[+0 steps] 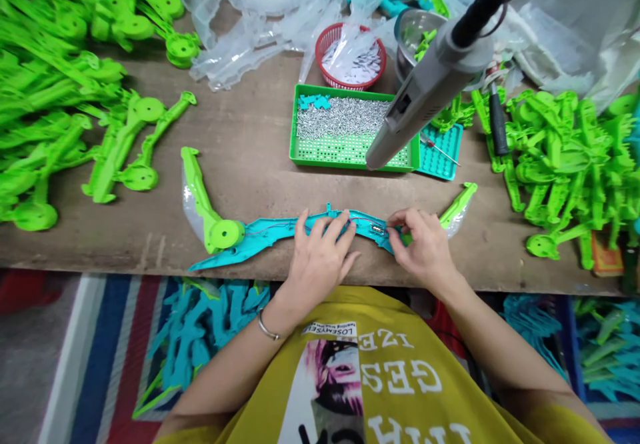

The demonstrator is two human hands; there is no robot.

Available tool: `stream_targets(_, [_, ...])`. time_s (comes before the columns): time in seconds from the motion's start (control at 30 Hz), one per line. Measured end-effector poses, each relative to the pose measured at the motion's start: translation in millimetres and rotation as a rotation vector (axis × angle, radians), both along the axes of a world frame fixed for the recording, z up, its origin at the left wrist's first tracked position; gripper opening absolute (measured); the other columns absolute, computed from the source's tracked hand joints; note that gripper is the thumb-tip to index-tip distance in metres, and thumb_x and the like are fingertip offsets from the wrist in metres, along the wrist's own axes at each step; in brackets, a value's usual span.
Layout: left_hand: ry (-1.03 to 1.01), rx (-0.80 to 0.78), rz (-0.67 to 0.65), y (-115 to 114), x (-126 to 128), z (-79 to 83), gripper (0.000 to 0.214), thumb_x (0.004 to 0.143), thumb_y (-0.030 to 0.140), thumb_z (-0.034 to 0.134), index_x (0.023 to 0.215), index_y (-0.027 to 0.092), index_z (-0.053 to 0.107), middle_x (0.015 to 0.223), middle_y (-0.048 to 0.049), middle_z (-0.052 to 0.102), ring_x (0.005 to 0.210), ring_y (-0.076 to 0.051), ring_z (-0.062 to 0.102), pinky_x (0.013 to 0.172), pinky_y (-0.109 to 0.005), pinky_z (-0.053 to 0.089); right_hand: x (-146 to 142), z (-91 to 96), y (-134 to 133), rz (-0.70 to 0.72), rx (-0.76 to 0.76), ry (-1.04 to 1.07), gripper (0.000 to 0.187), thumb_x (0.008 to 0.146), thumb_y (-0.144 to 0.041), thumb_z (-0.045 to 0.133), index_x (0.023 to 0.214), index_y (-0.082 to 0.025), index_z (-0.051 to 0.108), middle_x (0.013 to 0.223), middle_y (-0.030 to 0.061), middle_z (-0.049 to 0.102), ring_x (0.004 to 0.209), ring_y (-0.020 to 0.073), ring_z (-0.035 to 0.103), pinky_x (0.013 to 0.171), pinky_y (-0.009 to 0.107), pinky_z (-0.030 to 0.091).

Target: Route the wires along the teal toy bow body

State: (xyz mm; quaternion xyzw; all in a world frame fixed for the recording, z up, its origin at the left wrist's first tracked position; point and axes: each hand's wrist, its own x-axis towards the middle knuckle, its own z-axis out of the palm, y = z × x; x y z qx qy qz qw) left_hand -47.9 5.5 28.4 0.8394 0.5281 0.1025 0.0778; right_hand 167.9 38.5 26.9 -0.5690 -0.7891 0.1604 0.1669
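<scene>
A long curved teal plastic shell (270,231) lies across the table in front of me, with thin wires running inside it. Lime-green limbs with clear pieces stand out from its ends: the left limb (200,194) shows whole, the right limb (459,205) partly behind my hand. Flat on the shell's middle lies my left hand (320,247), fingers spread. My right hand (423,244) has thumb and forefinger closed together at the shell's right part, beside a small metallic part (379,229). What those fingertips hold is too small to make out.
A green tray (325,159) of screws sits beyond the shell, under a grey hanging tool (417,101). Behind are a red basket (320,54) and a metal bowl (406,37). Lime-green parts are heaped left (55,97) and right (565,157). A black-handled tool (497,124) lies right.
</scene>
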Motion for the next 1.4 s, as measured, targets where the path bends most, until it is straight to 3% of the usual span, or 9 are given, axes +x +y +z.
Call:
stream_targets(0.13, [-0.006,0.003,-0.002,0,0,-0.2,0.041,0.093,0.036,0.064,0.131,0.020,0.064,0.145,-0.0098,0.059,0.116,-0.031,0.059,0.112,-0.064,0.034,1,3.9,0,0.010,-0.022,0.053,0.013,0.085,-0.017,0.056,0.096,-0.023,0.057,0.090,0.0029,0.075,0.075,0.0211,0.066,0.076,0.038,0.042])
stream_targets(0.3, [-0.019,0.031,-0.005,-2,-2,-6.1,0.041,0.093,0.034,0.065,0.132,0.021,0.064,0.145,-0.0098,0.059,0.115,-0.031,0.059,0.111,-0.064,0.035,2,6.4,6,-0.126,-0.313,0.230,0.022,0.080,-0.018,0.058,0.101,-0.024,0.053,0.090,0.0007,0.079,0.074,0.0194,0.071,0.078,0.037,0.049])
stream_targets(0.43, [-0.020,0.095,-0.007,-3,-4,-13.1,0.039,0.093,0.032,0.064,0.130,0.020,0.064,0.144,-0.0092,0.061,0.114,-0.030,0.058,0.111,-0.060,0.036,7,11.4,17,-0.089,-0.431,0.234,0.020,0.081,-0.021,0.058,0.100,-0.024,0.055,0.086,0.0006,0.078,0.069,0.0182,0.070,0.069,0.033,0.051])
stream_targets(0.57, [-0.063,0.162,-0.001,1,-4,-19.4,0.031,0.095,0.028,0.063,0.124,0.020,0.066,0.139,-0.0085,0.064,0.117,-0.028,0.058,0.113,-0.056,0.037,19,29.7,49,-0.035,-0.238,0.154,0.011,0.082,-0.026,0.057,0.091,-0.023,0.062,0.078,0.0018,0.075,0.065,0.0185,0.067,0.063,0.032,0.049])
stream_targets(0.67, [-0.104,0.206,0.019,0,-1,-23.9,0.029,0.095,0.025,0.061,0.123,0.020,0.067,0.135,-0.0080,0.066,0.116,-0.026,0.059,0.114,-0.055,0.035,23,50.2,88,-0.090,0.040,0.078,0.007,0.082,-0.026,0.058,0.087,-0.024,0.064,0.077,0.0025,0.072,0.067,0.0201,0.066,0.066,0.034,0.048])
stream_targets(0.8, [-0.151,0.235,0.106,-9,7,-30.1,0.033,0.095,0.024,0.060,0.128,0.018,0.065,0.141,-0.0134,0.061,0.124,-0.027,0.055,0.115,-0.053,0.032,14,77.0,141,-0.104,0.196,0.050,0.004,0.080,-0.021,0.060,0.081,-0.024,0.062,0.077,0.0034,0.070,0.074,0.0220,0.067,0.072,0.036,0.049])
stream_targets(1.03, [-0.177,0.251,0.174,-18,12,-35.8,0.038,0.095,0.028,0.061,0.132,0.018,0.063,0.118,-0.0083,0.072,0.108,-0.023,0.060,0.106,-0.046,0.031,-2,101.0,220,-0.123,0.247,0.096,0.005,0.078,-0.022,0.066,0.083,-0.019,0.066,0.083,0.0066,0.073,0.071,0.0172,0.064,0.069,0.033,0.046])
stream_targets(1.27, [-0.220,0.240,0.161,-16,12,-38.4,0.036,0.096,0.025,0.059,0.130,0.017,0.064,0.119,-0.0079,0.073,0.108,-0.022,0.060,0.104,-0.046,0.032,-16,111.2,274,-0.139,0.270,-0.038,0.007,0.080,-0.016,0.067,0.087,-0.016,0.069,0.083,0.0063,0.074,0.072,0.0145,0.061,0.077,0.034,0.046])
stream_targets(1.4, [-0.227,0.230,0.167,-16,12,-39.0,0.036,0.096,0.025,0.057,0.130,0.017,0.065,0.119,-0.0082,0.074,0.107,-0.023,0.060,0.105,-0.047,0.031,-23,109.7,320,-0.146,0.213,-0.118,0.017,0.081,-0.011,0.063,0.095,-0.012,0.073,0.092,0.0084,0.076,0.079,0.0130,0.063,0.082,0.032,0.046])
